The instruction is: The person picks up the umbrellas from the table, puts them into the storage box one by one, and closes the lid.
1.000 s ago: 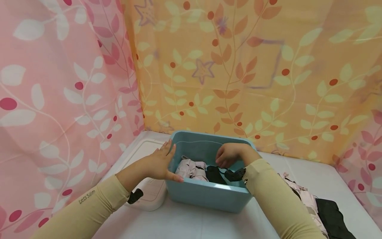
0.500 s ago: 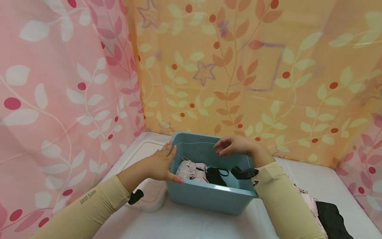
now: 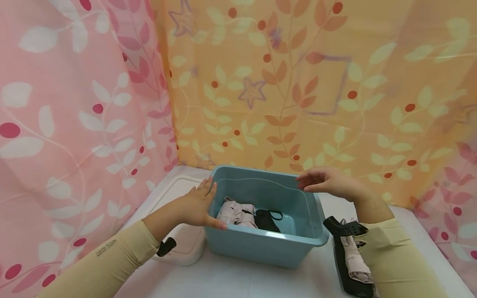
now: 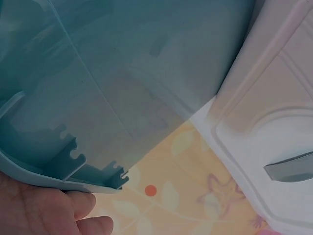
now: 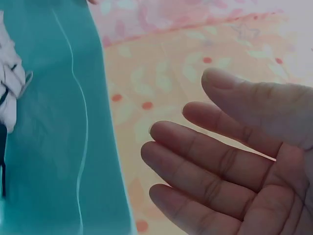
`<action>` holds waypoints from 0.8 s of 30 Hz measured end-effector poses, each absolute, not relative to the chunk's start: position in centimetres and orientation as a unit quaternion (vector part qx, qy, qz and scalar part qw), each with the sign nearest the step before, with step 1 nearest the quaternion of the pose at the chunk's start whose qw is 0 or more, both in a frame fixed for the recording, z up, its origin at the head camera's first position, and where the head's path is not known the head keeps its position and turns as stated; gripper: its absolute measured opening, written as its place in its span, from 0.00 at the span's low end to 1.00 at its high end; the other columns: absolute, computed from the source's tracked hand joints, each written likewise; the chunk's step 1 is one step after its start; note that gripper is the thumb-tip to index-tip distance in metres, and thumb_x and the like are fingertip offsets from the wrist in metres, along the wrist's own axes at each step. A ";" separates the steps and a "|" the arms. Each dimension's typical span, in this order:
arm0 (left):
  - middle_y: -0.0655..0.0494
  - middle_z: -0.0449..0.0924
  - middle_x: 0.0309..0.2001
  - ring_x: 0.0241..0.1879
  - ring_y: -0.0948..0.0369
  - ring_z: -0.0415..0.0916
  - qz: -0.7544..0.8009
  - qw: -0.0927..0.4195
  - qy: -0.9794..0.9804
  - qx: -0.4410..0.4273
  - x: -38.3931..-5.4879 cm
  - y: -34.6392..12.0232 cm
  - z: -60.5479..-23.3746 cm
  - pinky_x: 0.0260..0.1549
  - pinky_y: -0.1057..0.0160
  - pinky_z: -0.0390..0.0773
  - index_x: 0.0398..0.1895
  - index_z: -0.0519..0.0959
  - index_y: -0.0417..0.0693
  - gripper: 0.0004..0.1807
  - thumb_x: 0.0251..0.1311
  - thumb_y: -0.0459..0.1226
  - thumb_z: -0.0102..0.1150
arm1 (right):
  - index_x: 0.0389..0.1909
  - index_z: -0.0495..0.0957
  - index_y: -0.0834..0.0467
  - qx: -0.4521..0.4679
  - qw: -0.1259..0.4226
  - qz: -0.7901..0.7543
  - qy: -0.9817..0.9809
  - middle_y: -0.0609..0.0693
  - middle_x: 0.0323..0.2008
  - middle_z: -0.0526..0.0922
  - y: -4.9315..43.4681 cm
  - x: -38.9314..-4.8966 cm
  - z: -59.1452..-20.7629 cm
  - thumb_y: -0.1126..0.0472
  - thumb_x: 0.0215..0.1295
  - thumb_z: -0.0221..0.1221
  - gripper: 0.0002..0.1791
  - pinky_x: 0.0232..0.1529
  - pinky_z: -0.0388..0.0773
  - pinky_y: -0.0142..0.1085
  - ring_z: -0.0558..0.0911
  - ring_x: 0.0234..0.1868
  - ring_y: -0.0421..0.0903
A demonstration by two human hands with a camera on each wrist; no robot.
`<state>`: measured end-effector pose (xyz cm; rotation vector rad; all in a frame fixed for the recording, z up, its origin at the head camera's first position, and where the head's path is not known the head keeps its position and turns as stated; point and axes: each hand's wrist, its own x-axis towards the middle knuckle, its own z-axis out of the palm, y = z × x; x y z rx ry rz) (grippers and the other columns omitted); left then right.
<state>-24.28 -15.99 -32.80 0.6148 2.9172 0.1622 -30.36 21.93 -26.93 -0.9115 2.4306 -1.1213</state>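
Note:
A blue plastic bin [image 3: 257,248] stands in front of me, its top uncovered. My left hand [image 3: 195,207] rests on its left corner, fingers spread along the side and thumb along the front rim. In the left wrist view, fingertips [image 4: 85,205] show right at the rim's edge. Over the bin's right back corner hovers my right hand [image 3: 328,181], fingers loosely extended. Nothing is in its palm in the right wrist view. Inside the bin, a pale pink cloth bundle [image 3: 236,213] lies at the left, beside a black folded cloth [image 3: 265,220] with a thin loop.
A white lid [image 3: 186,244] lies to the left of the bin. On the right, a folded pale pink cloth [image 3: 355,260] and a black cloth [image 3: 350,285] lie partly behind my right sleeve. Patterned curtains [image 3: 246,124] hang behind the white surface.
My right hand has lifted out of the bin and moved right, toward the back right corner. The black cloth stays inside the bin. My left hand keeps its place on the rim.

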 end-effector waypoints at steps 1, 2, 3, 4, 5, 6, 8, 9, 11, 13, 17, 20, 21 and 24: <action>0.42 0.28 0.71 0.70 0.49 0.26 0.054 0.077 0.974 0.205 -24.2 -16.1 -32.8 0.63 0.43 0.43 0.71 0.38 0.39 0.72 0.30 0.80 0.42 | 0.53 0.72 0.64 -0.318 0.154 -0.390 0.851 0.59 0.46 0.79 22.6 -30.1 -26.8 0.60 0.60 0.60 0.22 0.48 0.74 0.33 0.79 0.48 0.46; 0.42 0.28 0.71 0.70 0.49 0.26 0.054 0.076 0.974 0.204 -24.2 -16.2 -32.7 0.63 0.43 0.43 0.71 0.39 0.39 0.72 0.30 0.80 0.43 | 0.53 0.72 0.65 -0.320 0.152 -0.389 0.850 0.60 0.46 0.79 23.2 -29.8 -26.8 0.60 0.60 0.59 0.22 0.47 0.74 0.32 0.79 0.47 0.45; 0.42 0.28 0.71 0.70 0.49 0.26 0.053 0.076 0.975 0.203 -24.2 -16.2 -32.7 0.63 0.43 0.43 0.71 0.39 0.38 0.72 0.30 0.80 0.42 | 0.54 0.71 0.65 -0.322 0.147 -0.387 0.851 0.61 0.46 0.79 23.8 -29.5 -26.7 0.60 0.60 0.59 0.22 0.47 0.74 0.31 0.80 0.47 0.44; 0.42 0.28 0.71 0.70 0.50 0.25 0.053 0.077 0.975 0.202 -24.1 -16.3 -32.6 0.63 0.43 0.43 0.71 0.39 0.38 0.72 0.30 0.80 0.42 | 0.54 0.71 0.65 -0.323 0.144 -0.386 0.852 0.62 0.46 0.79 24.4 -29.3 -26.7 0.61 0.61 0.59 0.22 0.47 0.74 0.30 0.80 0.47 0.43; 0.42 0.28 0.71 0.70 0.50 0.25 0.053 0.078 0.975 0.201 -24.1 -16.4 -32.6 0.63 0.43 0.43 0.71 0.39 0.38 0.72 0.30 0.80 0.42 | 0.55 0.70 0.66 -0.324 0.140 -0.387 0.852 0.62 0.46 0.79 25.1 -29.0 -26.7 0.61 0.61 0.58 0.22 0.46 0.74 0.29 0.80 0.47 0.42; 0.42 0.28 0.71 0.70 0.50 0.25 0.054 0.079 0.975 0.200 -24.1 -16.4 -32.6 0.63 0.43 0.42 0.71 0.39 0.38 0.72 0.30 0.80 0.43 | 0.55 0.70 0.66 -0.322 0.134 -0.385 0.854 0.61 0.46 0.79 25.8 -28.8 -26.8 0.61 0.62 0.57 0.22 0.46 0.74 0.28 0.80 0.47 0.41; 0.42 0.28 0.71 0.70 0.50 0.25 0.057 0.081 0.975 0.200 -24.0 -16.5 -32.5 0.64 0.43 0.42 0.71 0.39 0.39 0.72 0.30 0.80 0.43 | 0.56 0.68 0.67 -0.320 0.118 -0.386 0.857 0.58 0.45 0.80 27.1 -28.3 -26.8 0.63 0.63 0.56 0.22 0.45 0.74 0.27 0.80 0.46 0.40; 0.42 0.28 0.71 0.70 0.50 0.25 0.057 0.081 0.975 0.201 -24.1 -16.5 -32.6 0.64 0.43 0.42 0.71 0.39 0.38 0.72 0.31 0.79 0.43 | 0.56 0.68 0.67 -0.318 0.109 -0.387 0.859 0.55 0.45 0.81 27.7 -28.1 -26.9 0.63 0.63 0.56 0.22 0.44 0.74 0.27 0.79 0.46 0.39; 0.42 0.27 0.71 0.70 0.50 0.25 0.058 0.081 0.974 0.203 -24.1 -16.6 -32.6 0.63 0.43 0.42 0.71 0.38 0.38 0.72 0.31 0.79 0.43 | 0.56 0.68 0.67 -0.310 0.096 -0.388 0.863 0.50 0.44 0.81 29.0 -27.8 -27.0 0.64 0.64 0.55 0.21 0.44 0.73 0.26 0.79 0.46 0.37; 0.42 0.27 0.71 0.70 0.50 0.25 0.057 0.078 0.974 0.203 -24.2 -16.6 -32.6 0.63 0.43 0.42 0.71 0.38 0.38 0.72 0.31 0.80 0.42 | 0.57 0.67 0.66 -0.303 0.086 -0.387 0.866 0.46 0.44 0.81 30.3 -27.5 -27.2 0.64 0.65 0.54 0.21 0.43 0.73 0.25 0.78 0.45 0.35; 0.42 0.27 0.71 0.70 0.49 0.26 0.053 0.071 0.976 0.200 -24.3 -16.8 -32.6 0.63 0.43 0.43 0.71 0.38 0.38 0.72 0.30 0.80 0.42 | 0.59 0.66 0.66 -0.296 0.089 -0.394 0.866 0.44 0.45 0.80 32.8 -27.1 -28.2 0.66 0.66 0.51 0.21 0.43 0.73 0.25 0.78 0.47 0.33; 0.42 0.27 0.71 0.70 0.49 0.26 0.052 0.067 0.976 0.199 -24.4 -16.8 -32.5 0.63 0.43 0.43 0.71 0.39 0.38 0.72 0.30 0.80 0.42 | 0.59 0.66 0.65 -0.273 0.098 -0.399 0.870 0.42 0.46 0.80 35.0 -26.4 -29.5 0.66 0.68 0.49 0.20 0.42 0.72 0.24 0.77 0.47 0.32; 0.42 0.27 0.71 0.70 0.49 0.26 0.053 0.067 0.976 0.200 -24.3 -16.8 -32.5 0.63 0.42 0.43 0.70 0.39 0.37 0.72 0.30 0.80 0.42 | 0.59 0.66 0.64 -0.262 0.099 -0.399 0.873 0.40 0.45 0.80 35.9 -26.2 -30.1 0.66 0.68 0.48 0.20 0.41 0.72 0.24 0.77 0.47 0.31; 0.41 0.27 0.71 0.70 0.49 0.26 0.056 0.067 0.975 0.203 -24.3 -16.8 -32.3 0.63 0.42 0.44 0.70 0.39 0.37 0.72 0.30 0.80 0.43 | 0.60 0.64 0.66 -0.222 0.107 -0.397 0.884 0.38 0.45 0.80 38.4 -25.3 -31.6 0.65 0.69 0.47 0.20 0.39 0.73 0.24 0.77 0.46 0.30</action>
